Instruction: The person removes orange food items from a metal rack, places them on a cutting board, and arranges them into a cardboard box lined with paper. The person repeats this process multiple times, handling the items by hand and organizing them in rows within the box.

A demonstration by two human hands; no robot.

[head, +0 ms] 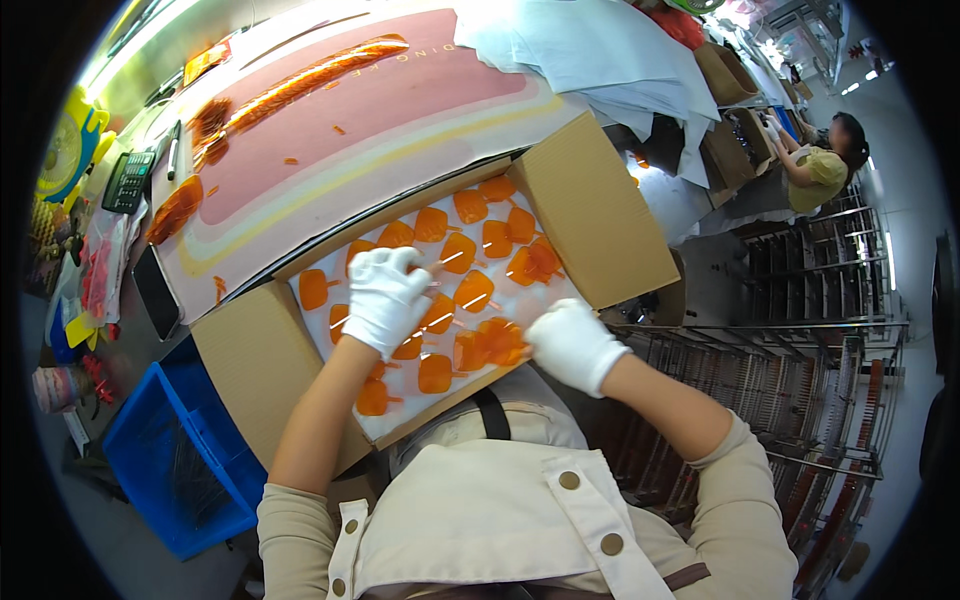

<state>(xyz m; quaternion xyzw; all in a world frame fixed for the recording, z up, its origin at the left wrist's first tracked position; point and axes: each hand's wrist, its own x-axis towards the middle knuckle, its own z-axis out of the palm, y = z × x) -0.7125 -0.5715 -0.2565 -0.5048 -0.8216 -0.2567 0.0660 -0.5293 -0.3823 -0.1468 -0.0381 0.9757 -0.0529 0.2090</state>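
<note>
An open cardboard box (255,360) lies before me, its inside lined with white sheet material. Many flat, translucent orange pieces (474,291) with short stems are spread over that lining, some overlapping at the near right corner. My left hand (386,296), in a white glove, is over the left half of the box with its fingers bent near a small stem; whether it grips that stem is unclear. Also gloved in white, my right hand (574,345) is curled at the box's near right edge, beside the overlapping orange pieces. Its fingertips are hidden or blurred.
Beyond the box, a pink mat (360,127) bears a long orange wrapped bundle (319,79). A phone (157,292) and calculator (127,182) lie left, above a blue crate (187,457). Pale sheets (592,60) hang over the table. A co-worker (821,165) and metal racks (817,390) are right.
</note>
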